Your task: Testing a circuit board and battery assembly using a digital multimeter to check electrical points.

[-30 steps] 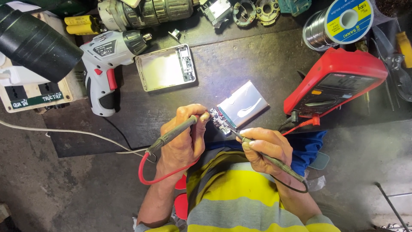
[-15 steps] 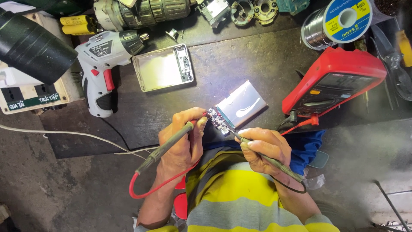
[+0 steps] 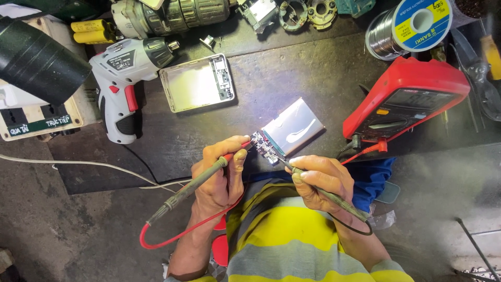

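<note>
Both probes are sitting on the small circuit board at the near-left end of the silver pouch cell, mid-bench, just far of the person's chest.

Left hand is closed around the red-lead probe, thumb and fingers pinching near the tip, which is touching the board's left edge. Right hand is clamped pen-style on the black-lead probe, tip coming in on the board's near-right side.

Change over the last second: almost none at the contact points. Both tips are staying on the same spots; only the slack red lead is drooping lower near the left wrist, and the view is shifting slightly. My read: a steady held measurement, not hunting for pads.

Red multimeter is lying to the right, leads plugged in on its near-left corner; display is unreadable from here.

Elsewhere: open silver case shell far-left of the cell, white-and-grey cordless screwdriver further left, solder spool far right.
</note>
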